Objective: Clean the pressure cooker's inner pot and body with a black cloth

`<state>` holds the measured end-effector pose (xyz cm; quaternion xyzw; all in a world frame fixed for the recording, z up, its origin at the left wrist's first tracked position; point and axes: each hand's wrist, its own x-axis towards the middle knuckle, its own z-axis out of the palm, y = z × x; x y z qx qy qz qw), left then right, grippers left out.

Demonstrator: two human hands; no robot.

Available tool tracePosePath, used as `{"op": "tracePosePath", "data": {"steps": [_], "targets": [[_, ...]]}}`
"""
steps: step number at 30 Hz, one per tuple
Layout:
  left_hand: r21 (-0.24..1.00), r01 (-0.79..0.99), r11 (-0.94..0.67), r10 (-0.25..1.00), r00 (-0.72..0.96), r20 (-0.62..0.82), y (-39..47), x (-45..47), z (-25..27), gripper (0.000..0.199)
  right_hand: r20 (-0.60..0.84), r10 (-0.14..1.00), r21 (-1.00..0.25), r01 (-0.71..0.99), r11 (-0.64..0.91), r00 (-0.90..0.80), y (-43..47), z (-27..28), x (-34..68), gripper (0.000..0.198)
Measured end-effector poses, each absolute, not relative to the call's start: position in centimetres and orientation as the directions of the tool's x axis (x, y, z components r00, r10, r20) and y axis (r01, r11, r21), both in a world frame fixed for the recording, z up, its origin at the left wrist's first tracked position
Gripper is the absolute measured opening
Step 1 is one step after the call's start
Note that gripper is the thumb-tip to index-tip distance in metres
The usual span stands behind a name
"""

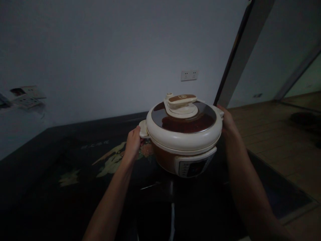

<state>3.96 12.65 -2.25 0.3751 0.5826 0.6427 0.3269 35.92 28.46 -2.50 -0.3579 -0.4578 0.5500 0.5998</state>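
A cream and brown electric pressure cooker is between my two hands, its lid on and its lid handle on top. My left hand is closed around the side handle at the cooker's left. On the opposite side, my right hand grips the other side handle, with most of its fingers hidden behind it. The control panel faces toward me and a little to the right. The cooker looks slightly tilted over the dark glossy tabletop; I cannot tell whether its base touches the surface.
The tabletop bears a printed flower pattern. Behind it, a pale wall carries a double power socket. More sockets are at the far left. A dark vertical edge and a tiled floor lie to the right.
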Motion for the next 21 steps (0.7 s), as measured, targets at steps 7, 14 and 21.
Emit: {"op": "tracePosePath", "data": {"steps": [7,14,21], "targets": [[0.994,0.044,-0.096,0.846,-0.523,0.105,12.5,3.8,-2.1,0.028,0.155,0.987,-0.938,-0.319,0.138,-0.031,29.0,-3.0,36.2,0.026],[0.994,0.071,-0.085,0.859,-0.501,0.109,12.6,3.6,-2.2,0.031,0.163,0.986,-0.951,-0.269,0.152,-0.019,29.3,-3.3,36.4,0.029],[0.995,0.073,-0.07,0.866,-0.49,0.097,12.6,3.3,-2.2,0.028,0.151,0.988,-0.967,-0.212,0.141,-0.034,29.5,-3.5,36.5,0.026]]}}
